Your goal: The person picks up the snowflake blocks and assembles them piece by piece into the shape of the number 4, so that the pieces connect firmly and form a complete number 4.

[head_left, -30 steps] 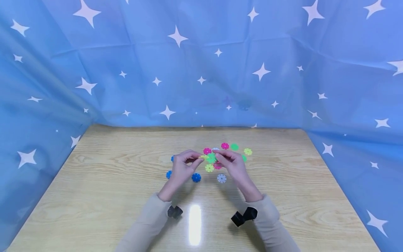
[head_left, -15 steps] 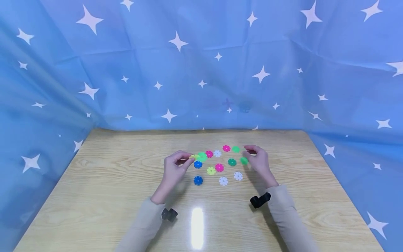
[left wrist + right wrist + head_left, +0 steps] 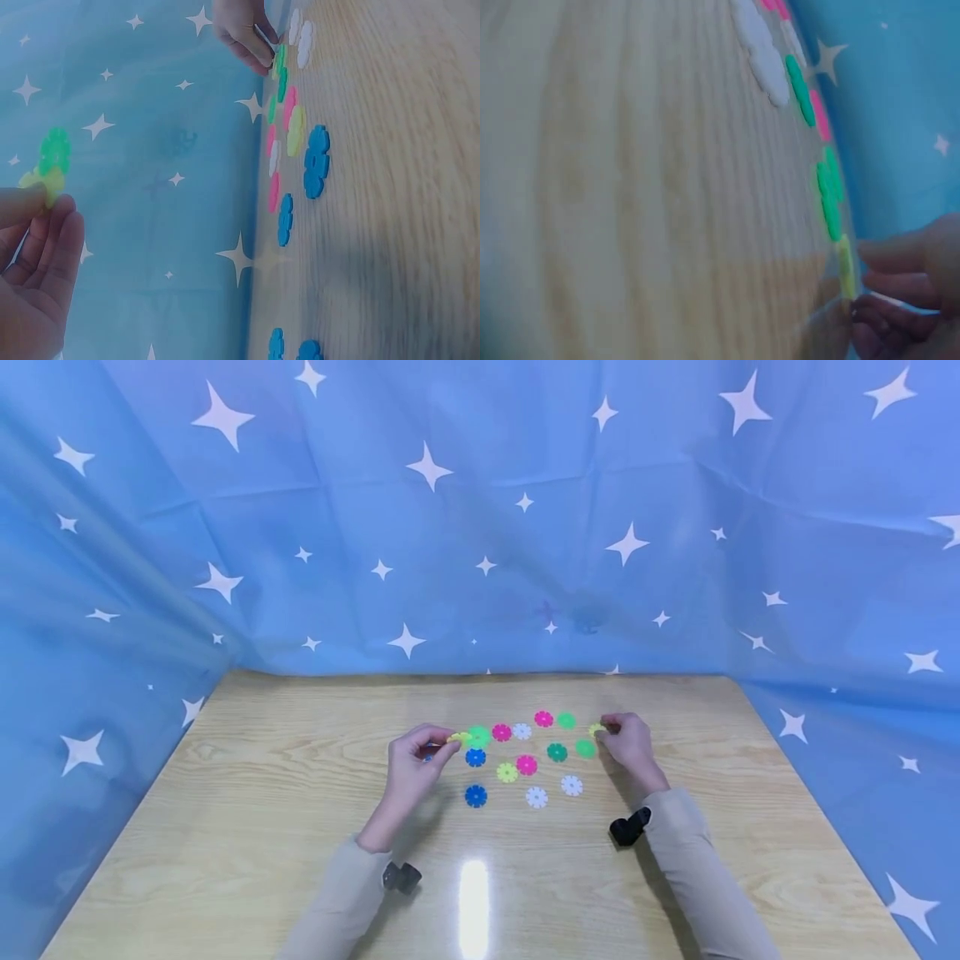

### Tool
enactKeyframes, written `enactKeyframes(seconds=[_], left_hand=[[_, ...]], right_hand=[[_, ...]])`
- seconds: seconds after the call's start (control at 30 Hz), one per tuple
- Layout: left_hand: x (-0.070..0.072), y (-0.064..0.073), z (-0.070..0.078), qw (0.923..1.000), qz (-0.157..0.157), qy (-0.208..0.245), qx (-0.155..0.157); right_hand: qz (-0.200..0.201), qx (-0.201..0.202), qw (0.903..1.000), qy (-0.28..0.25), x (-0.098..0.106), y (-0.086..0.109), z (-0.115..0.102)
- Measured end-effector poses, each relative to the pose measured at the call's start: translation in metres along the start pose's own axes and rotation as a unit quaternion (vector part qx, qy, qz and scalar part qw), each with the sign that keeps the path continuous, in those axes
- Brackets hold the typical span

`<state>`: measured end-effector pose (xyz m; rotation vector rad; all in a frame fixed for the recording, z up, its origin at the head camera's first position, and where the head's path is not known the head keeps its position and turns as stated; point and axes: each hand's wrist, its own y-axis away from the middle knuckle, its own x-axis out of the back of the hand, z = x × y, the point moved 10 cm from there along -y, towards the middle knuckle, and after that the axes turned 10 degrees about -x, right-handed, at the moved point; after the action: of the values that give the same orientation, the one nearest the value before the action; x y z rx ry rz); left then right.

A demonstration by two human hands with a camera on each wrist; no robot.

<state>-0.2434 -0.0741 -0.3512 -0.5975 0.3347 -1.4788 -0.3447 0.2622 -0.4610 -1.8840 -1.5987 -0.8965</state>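
Note:
My left hand (image 3: 415, 766) pinches a yellow notched plastic disc, a snowflake building piece (image 3: 51, 182), between thumb and fingers. A light green notched disc (image 3: 55, 151) is joined to that yellow one, and both are held up above the table. Over on the right, my right hand (image 3: 628, 745) has its fingertips on the edge of another yellow notched disc (image 3: 596, 729) at the table surface. Just left of that hand lie a light green disc (image 3: 585, 749) and a dark green disc (image 3: 557, 752).
Loose notched discs lie between the hands: pink (image 3: 527, 765), yellow (image 3: 507, 772), white (image 3: 537, 797) and blue (image 3: 476, 796), among others. More blue discs (image 3: 277, 343) lie near the left hand. A blue star-patterned curtain (image 3: 480, 527) hangs behind the wooden table (image 3: 247, 827).
My right hand has let go of the green disc and moved right to the yellow disc. My left hand has shifted left, carrying the joined yellow and green discs.

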Motion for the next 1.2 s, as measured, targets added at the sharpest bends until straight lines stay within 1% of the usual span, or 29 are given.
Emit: enactKeyframes(seconds=[0.17, 0.3, 0.43, 0.53, 0.63, 0.73, 0.83, 1.03, 1.2], left_hand=[[0.001, 0.001, 0.0, 1.0, 0.005, -0.004, -0.001], [0.0, -0.001, 0.001, 0.9999, 0.0, -0.011, -0.006], [0.001, -0.003, 0.002, 0.9997, 0.001, -0.017, -0.019], [0.001, -0.005, 0.002, 0.9996, 0.0, -0.015, -0.025], [0.0, -0.006, 0.002, 0.9995, -0.002, -0.012, -0.028], [-0.002, -0.006, 0.001, 0.9995, -0.005, -0.016, -0.026], [-0.002, -0.005, 0.0, 0.9994, -0.009, -0.021, -0.024], [-0.002, -0.003, -0.002, 0.9994, -0.009, -0.024, -0.021], [-0.001, -0.001, -0.001, 0.9994, -0.002, -0.019, -0.031]], right_hand=[[-0.031, -0.002, 0.999, 0.033, -0.004, -0.001, -0.001], [-0.059, -0.017, 0.9971, 0.044, -0.005, -0.005, 0.0], [-0.076, -0.019, 0.9957, 0.051, -0.004, -0.009, -0.001], [-0.062, -0.018, 0.997, 0.043, 0.001, -0.011, 0.0], [-0.029, -0.01, 0.9992, 0.026, 0.008, -0.01, 0.0], [-0.002, 0.0, 1.0, 0.006, 0.012, -0.006, -0.001], [0.015, 0.002, 0.9998, -0.015, 0.015, 0.0, -0.003], [0.03, -0.002, 0.9974, -0.066, 0.017, 0.017, -0.014], [0.03, -0.007, 0.9931, -0.113, 0.017, 0.033, -0.026]])
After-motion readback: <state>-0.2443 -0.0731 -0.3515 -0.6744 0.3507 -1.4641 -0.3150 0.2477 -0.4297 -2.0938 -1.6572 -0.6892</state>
